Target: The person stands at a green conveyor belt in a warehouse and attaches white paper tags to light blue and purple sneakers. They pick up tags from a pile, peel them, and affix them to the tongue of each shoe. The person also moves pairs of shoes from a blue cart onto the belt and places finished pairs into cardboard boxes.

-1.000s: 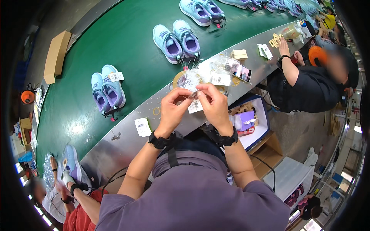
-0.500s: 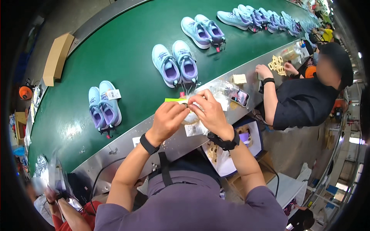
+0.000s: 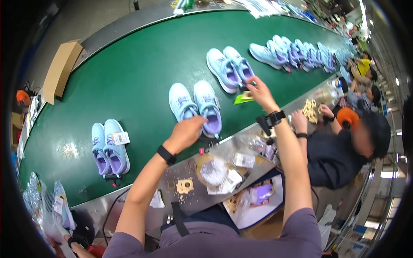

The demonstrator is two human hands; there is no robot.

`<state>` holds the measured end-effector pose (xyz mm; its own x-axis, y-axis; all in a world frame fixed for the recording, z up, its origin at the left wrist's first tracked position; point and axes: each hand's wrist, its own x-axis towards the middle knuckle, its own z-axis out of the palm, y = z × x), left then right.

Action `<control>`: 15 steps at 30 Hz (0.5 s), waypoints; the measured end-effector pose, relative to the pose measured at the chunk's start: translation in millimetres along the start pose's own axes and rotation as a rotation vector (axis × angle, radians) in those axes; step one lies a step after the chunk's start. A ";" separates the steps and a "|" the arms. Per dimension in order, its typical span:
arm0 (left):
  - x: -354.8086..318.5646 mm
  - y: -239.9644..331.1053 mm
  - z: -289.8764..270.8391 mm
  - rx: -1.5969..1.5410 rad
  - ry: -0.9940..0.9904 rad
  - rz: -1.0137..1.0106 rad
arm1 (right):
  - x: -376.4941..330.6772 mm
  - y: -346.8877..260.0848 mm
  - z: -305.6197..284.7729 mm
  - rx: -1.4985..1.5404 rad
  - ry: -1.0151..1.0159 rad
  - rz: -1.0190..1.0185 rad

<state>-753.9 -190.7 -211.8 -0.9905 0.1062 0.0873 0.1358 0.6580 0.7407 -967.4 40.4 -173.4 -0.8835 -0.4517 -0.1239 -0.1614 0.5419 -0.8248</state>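
Note:
My left hand (image 3: 185,134) reaches over the belt to the middle pair of light-blue sneakers (image 3: 180,98). Its closed fingers are at the lilac collar between the two shoes, hiding part of the left heel. Farther right, my right hand (image 3: 261,94) pinches a bright green tag (image 3: 243,99) with a small tan piece on it. That tag hangs just beside the heels of another light-blue pair (image 3: 223,71); whether it touches them I cannot tell. On the left stands a third pair (image 3: 109,148) with a white paper tag (image 3: 121,138) on one shoe.
A metal ledge (image 3: 146,215) edges the green belt (image 3: 142,81), bearing a roll of white strands (image 3: 214,171), paper tags and tan cut-outs (image 3: 185,186). Below sits an open box (image 3: 258,202). A co-worker in black (image 3: 344,150) is at right; more sneakers (image 3: 297,53) line the far belt.
My hands have parted from above the ledge: the left went forward to the middle pair, the right farther right with the green tag. The sneakers appear lower in the picture.

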 end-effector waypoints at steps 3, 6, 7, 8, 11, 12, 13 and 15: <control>9.8 -0.2 16.4 0.086 -0.171 0.086 | 51.3 46.8 -38.0 -0.878 0.009 0.205; 9.3 -7.9 38.4 0.215 -0.254 0.023 | 87.3 30.1 -23.6 -1.078 -0.008 0.344; 8.1 -12.2 43.1 0.266 -0.282 -0.025 | 94.4 22.9 -8.6 -1.097 -0.019 0.359; 8.1 -15.0 48.8 0.288 -0.245 -0.017 | 98.7 18.5 6.7 -1.083 -0.049 0.364; 4.8 -19.7 57.5 0.249 -0.131 -0.011 | 107.9 32.2 34.2 -1.084 -0.034 0.385; 0.6 -20.8 54.9 0.246 -0.110 -0.009 | 110.9 34.4 36.6 -1.066 -0.050 0.382; -3.0 -23.1 51.5 0.241 -0.088 -0.006 | 114.2 35.7 37.7 -1.048 -0.065 0.379; -11.4 -35.1 38.8 0.264 -0.078 0.003 | 119.6 56.0 36.9 -1.056 -0.084 0.258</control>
<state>-746.5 -186.0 -264.7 -0.9869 0.1584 0.0298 0.1492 0.8279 0.5406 -1065.8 -9.5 -254.8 -0.9185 -0.2622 -0.2960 -0.3071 0.9445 0.1164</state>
